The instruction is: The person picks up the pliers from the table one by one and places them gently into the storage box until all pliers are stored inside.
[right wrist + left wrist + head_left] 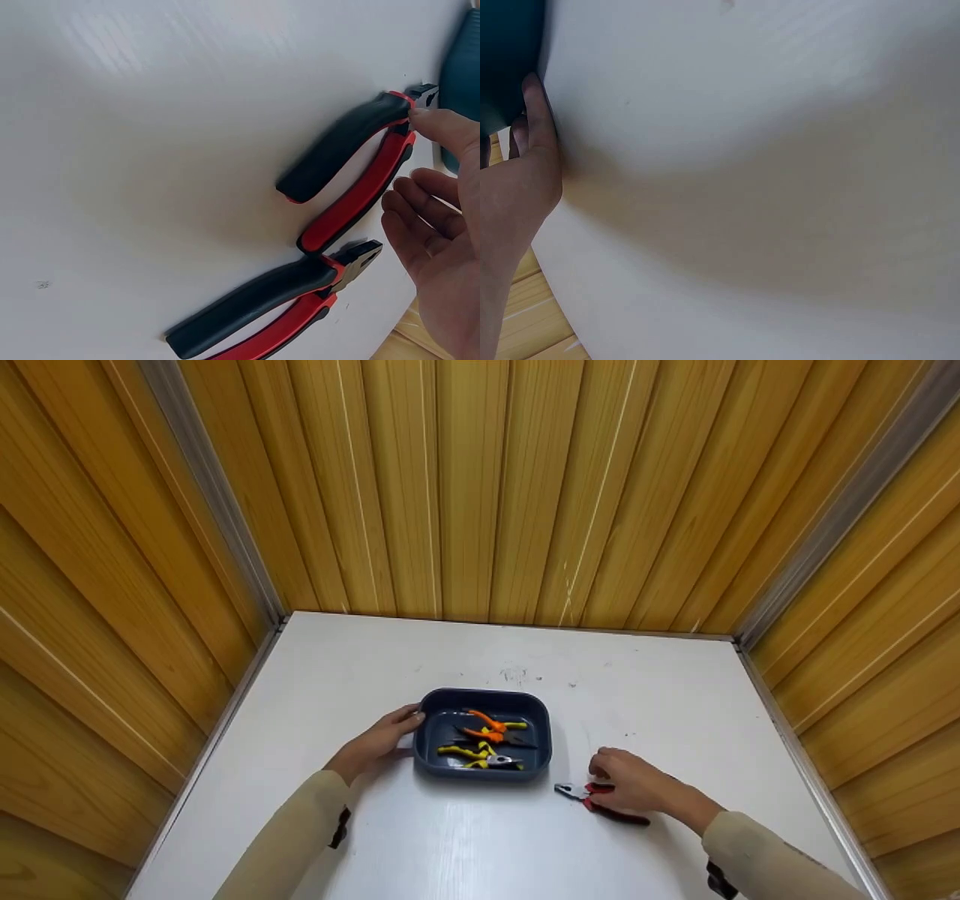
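Observation:
A dark blue rectangular tray [480, 773] sits on the white table. At its left end my left hand [388, 733] holds the wall, the thumb at the rim; the left wrist view shows that hand [525, 169] against the tray's side [510, 52]. Right of the tray, two pairs of pliers with red-and-black handles lie side by side, the nearer pliers [352, 157] and the second pliers [277, 304]. My right hand [630, 781] is over them, partly hiding them in the head view. Its thumb [450, 129] touches the nearer pliers by the joint, the other fingers loosely bent.
Inside the tray lie several pliers, among them orange-handled pliers [491, 729] and yellow-and-black pliers [480, 751]. Wood-patterned walls [465, 495] enclose the table [450, 847] at the back and both sides. Small dark marks [514, 675] dot the surface behind the tray.

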`<action>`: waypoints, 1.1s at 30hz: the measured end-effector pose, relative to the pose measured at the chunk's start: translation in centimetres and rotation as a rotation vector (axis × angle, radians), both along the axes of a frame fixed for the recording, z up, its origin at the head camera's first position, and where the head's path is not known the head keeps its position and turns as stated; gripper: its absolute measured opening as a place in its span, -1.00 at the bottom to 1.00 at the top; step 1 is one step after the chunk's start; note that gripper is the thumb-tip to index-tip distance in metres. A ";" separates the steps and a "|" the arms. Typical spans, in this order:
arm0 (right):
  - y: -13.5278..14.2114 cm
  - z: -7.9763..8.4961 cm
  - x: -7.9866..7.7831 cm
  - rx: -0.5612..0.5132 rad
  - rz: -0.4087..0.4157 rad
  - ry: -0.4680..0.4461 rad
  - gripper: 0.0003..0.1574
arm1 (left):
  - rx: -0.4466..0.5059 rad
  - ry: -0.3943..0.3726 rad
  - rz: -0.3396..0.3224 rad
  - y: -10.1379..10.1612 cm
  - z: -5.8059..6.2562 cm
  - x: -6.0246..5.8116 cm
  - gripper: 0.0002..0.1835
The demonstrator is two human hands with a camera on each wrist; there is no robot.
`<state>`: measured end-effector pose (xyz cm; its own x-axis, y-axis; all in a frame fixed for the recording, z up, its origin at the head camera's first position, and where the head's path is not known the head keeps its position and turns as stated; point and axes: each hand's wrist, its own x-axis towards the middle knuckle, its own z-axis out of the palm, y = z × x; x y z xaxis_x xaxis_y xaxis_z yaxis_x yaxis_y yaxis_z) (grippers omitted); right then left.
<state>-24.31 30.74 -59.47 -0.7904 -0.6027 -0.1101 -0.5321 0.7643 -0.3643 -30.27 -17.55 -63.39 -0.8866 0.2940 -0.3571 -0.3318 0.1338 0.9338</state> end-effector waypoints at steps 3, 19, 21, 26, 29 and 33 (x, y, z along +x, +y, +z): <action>0.1 0.0 0.1 -0.007 -0.002 -0.015 -0.60 | 0.009 -0.009 0.008 0.0 0.0 0.0 -0.29; 0.3 -0.3 0.1 0.058 -0.029 -0.092 -0.60 | -0.005 0.001 0.013 0.2 0.2 0.3 -0.32; 0.3 -0.4 0.2 0.064 -0.029 -0.086 -0.60 | 0.017 -0.008 0.014 0.2 0.1 0.3 -0.31; 0.2 -0.7 0.3 0.074 -0.021 -0.052 -0.60 | 0.052 -0.019 0.007 0.1 0.1 0.3 -0.27; 0.1 -0.9 0.5 0.089 -0.016 -0.019 -0.56 | 0.032 -0.014 0.000 0.0 0.1 0.2 -0.28; -0.2 -1.0 0.7 0.116 -0.027 -0.003 -0.50 | 0.027 -0.018 -0.002 0.1 0.2 0.1 -0.33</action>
